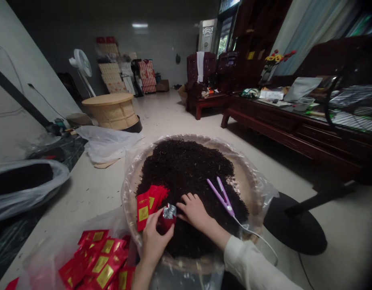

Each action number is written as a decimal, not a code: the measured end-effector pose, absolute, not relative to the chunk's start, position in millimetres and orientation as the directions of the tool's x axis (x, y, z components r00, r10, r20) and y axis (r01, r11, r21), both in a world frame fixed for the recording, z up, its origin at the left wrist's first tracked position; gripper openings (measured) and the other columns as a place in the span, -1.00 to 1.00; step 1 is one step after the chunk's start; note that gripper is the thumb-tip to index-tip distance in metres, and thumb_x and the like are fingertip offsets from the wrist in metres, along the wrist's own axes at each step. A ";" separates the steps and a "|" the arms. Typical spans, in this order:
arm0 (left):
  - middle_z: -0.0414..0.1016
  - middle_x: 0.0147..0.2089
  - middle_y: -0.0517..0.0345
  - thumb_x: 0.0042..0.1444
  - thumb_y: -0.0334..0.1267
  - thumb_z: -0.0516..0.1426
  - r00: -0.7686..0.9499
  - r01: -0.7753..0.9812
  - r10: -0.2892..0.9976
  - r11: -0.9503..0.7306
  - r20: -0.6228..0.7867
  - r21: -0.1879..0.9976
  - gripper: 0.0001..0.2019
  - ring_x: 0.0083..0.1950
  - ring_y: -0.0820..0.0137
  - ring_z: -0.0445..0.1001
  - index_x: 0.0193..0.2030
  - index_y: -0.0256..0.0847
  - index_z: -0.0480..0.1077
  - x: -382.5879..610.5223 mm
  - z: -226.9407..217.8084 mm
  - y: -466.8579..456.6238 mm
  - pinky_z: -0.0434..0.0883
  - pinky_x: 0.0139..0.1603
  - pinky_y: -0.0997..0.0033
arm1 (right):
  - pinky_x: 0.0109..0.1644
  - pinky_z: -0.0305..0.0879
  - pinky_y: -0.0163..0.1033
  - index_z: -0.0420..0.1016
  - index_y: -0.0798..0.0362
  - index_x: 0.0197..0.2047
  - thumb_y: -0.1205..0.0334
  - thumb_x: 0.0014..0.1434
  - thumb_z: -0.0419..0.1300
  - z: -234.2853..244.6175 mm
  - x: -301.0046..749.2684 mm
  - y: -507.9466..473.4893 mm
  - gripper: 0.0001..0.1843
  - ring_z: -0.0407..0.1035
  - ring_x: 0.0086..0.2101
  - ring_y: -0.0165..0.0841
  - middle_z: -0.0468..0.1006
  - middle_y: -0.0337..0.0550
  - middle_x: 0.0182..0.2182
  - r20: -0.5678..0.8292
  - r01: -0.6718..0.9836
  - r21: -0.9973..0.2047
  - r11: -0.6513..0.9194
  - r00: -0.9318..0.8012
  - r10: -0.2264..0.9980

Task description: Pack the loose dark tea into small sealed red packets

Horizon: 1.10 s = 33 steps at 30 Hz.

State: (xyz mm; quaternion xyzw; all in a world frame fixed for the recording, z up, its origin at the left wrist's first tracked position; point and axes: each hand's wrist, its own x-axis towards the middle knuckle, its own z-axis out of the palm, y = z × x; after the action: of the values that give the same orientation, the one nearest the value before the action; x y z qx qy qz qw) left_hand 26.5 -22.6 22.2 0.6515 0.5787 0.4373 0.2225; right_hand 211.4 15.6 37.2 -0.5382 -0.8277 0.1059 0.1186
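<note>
My left hand (pixel 154 237) is closed around a small red foil packet (pixel 168 222), its silvery mouth facing up. Just right of it, my right hand (pixel 194 211) lies on a heap of dark dried tea leaves (pixel 186 165), fingers slightly apart and partly curled; its palm is hidden. The heap fills much of a round, shallow basket tray (pixel 252 177) lined with clear plastic. Flat red packets (pixel 143 211) with gold labels lie on the leaves beside my left hand. A lilac hair straightener (pixel 224 199) rests with its jaws apart on the leaves at right.
At lower left, a plastic bag holds several red packets (pixel 98 262). A bag of dark leaves (pixel 21 177) stands at far left. The straightener's white cord (pixel 258 233) runs over the tray's rim. A black round stand base (pixel 297 225) and a long wooden table (pixel 282 133) are on the right.
</note>
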 end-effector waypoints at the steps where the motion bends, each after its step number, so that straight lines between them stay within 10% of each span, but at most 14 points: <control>1: 0.54 -0.12 -0.01 -0.06 -0.19 0.21 -0.044 0.564 0.949 -0.234 0.312 0.791 -0.58 -0.18 0.22 0.56 -0.01 -0.19 0.46 26.8 23.0 -22.4 0.56 -0.14 0.18 | -0.05 0.20 -0.06 0.55 0.02 -0.18 0.22 0.14 0.28 35.6 213.3 16.7 -0.84 0.30 -0.06 -0.09 0.49 0.03 -0.12 0.085 0.854 -0.346 0.389 -0.385 0.919; 6: 0.53 -0.13 0.01 -0.05 -0.21 0.20 -0.009 0.568 0.945 -0.265 0.328 0.779 -0.57 -0.18 0.23 0.55 0.02 -0.19 0.45 30.1 26.3 -21.0 0.55 -0.13 0.18 | -0.11 0.25 -0.15 0.51 0.02 -0.36 0.37 0.02 0.29 31.0 231.7 17.3 -0.91 0.36 -0.20 -0.21 0.50 -0.10 -0.29 0.174 0.724 -0.618 0.306 -0.253 0.952; 13: 0.50 -0.13 0.00 -0.07 -0.25 0.20 0.021 0.573 0.932 -0.308 0.361 0.760 -0.56 -0.14 0.19 0.53 0.03 -0.18 0.44 42.1 23.6 -15.6 0.53 -0.10 0.13 | -0.19 0.37 -0.18 0.44 0.01 -0.32 0.04 0.12 0.19 29.1 249.9 26.5 -0.79 0.43 -0.32 -0.30 0.52 -0.21 -0.38 0.126 0.128 -0.987 0.094 0.264 0.956; 17: 0.51 -0.14 -0.01 -0.09 -0.27 0.21 0.056 0.564 0.919 -0.353 0.391 0.747 -0.54 -0.13 0.18 0.52 0.03 -0.19 0.44 52.9 21.2 -10.0 0.52 -0.08 0.12 | -0.52 0.35 -0.29 0.45 0.01 -0.28 -0.06 0.14 0.15 33.2 250.3 27.9 -0.70 0.42 -0.54 -0.37 0.56 -0.24 -0.47 -0.063 -0.269 -0.963 0.024 0.310 0.949; 23: 0.53 -0.14 0.01 -0.12 -0.37 0.21 0.091 0.571 0.906 -0.387 0.413 0.724 -0.52 -0.10 0.17 0.51 0.03 -0.18 0.43 68.2 22.4 -7.0 0.51 -0.05 0.12 | -0.40 0.46 -0.17 0.49 0.00 -0.27 -0.03 0.16 0.10 59.8 246.4 24.8 -0.70 0.51 -0.46 -0.30 0.64 -0.17 -0.40 -0.255 -0.759 -0.650 -0.043 0.165 0.953; 33: 0.51 -0.17 0.04 -0.16 -0.46 0.20 0.070 0.603 0.905 -0.373 0.419 0.705 -0.47 -0.11 0.19 0.50 0.04 -0.17 0.40 86.6 20.8 -5.2 0.52 -0.06 0.12 | -0.16 0.44 -0.14 0.51 0.01 -0.30 -0.19 0.16 0.05 95.2 216.2 20.0 -0.56 0.49 -0.32 -0.28 0.60 -0.22 -0.40 -0.135 -0.703 -0.694 0.155 0.339 0.931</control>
State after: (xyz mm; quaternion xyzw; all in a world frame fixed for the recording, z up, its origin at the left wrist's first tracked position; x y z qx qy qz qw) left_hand 86.6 -5.2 20.8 0.7097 0.5313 0.4274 0.1769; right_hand 216.2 20.0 95.2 -0.3453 -0.1651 0.5506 0.7419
